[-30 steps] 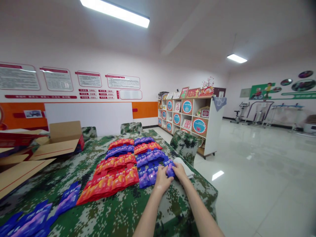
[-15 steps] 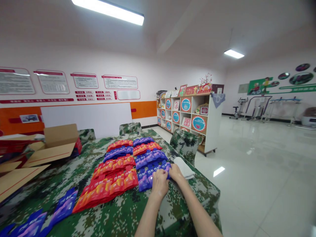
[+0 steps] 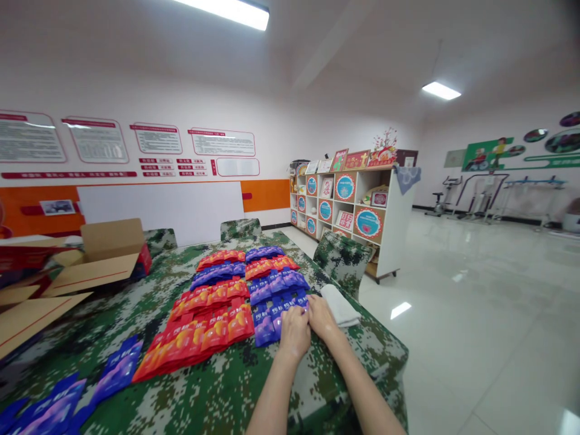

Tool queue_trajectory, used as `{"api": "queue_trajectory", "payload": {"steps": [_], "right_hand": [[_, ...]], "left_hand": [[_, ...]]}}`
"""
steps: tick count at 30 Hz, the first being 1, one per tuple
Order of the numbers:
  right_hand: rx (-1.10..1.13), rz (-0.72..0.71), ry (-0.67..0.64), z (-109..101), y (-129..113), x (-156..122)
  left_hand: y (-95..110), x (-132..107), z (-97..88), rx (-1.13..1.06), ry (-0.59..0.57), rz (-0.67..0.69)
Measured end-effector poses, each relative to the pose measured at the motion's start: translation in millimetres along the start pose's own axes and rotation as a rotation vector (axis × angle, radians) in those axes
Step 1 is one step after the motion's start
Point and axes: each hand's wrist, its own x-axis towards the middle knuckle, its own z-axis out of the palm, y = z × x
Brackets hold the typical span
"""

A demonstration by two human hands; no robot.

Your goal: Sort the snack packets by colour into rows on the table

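Note:
My left hand (image 3: 295, 333) is closed, fingers curled down at the right end of the front row of purple pouches (image 3: 266, 323). Close beside it, my right hand (image 3: 321, 315) is also closed, its fingertips pinching the edge of the rightmost pouch in that row. Both hands cover most of this pouch. Red-orange pouches (image 3: 212, 334) overlap in a row to the left. Behind lie more rows, purple (image 3: 276, 285) and red (image 3: 267, 266) by turns. A folded white cloth (image 3: 341, 306) lies just right of my right hand.
Opened cardboard boxes (image 3: 111, 241) stand at the table's left. Loose purple pouches (image 3: 115, 370) lie at the front left. Camouflage cloth covers the table (image 3: 190, 393); a chair (image 3: 342, 260) is against its right side. Beyond is a white shelf unit (image 3: 389, 223).
My right hand has drawn slightly left, closer to my left hand. My left hand stays at the same row. The camera view has shifted a little; the pouch rows keep their order.

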Motion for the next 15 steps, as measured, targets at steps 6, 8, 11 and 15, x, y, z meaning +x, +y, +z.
{"api": "queue_trajectory", "payload": {"steps": [6,8,11,15], "right_hand": [[0.037,-0.077,0.019,16.7,11.6,-4.5],[0.037,-0.091,0.046,18.3,11.8,-6.1],[0.037,-0.092,0.05,18.1,9.4,-7.8],[0.024,-0.079,0.018,13.1,4.0,-8.2]], "left_hand": [[1.2,0.5,-0.9,0.019,-0.003,-0.007],[1.5,0.4,-2.1,0.022,-0.018,-0.015],[1.1,0.0,-3.6,0.024,-0.047,-0.026],[-0.6,-0.8,-4.0,0.011,-0.05,-0.013]]}}
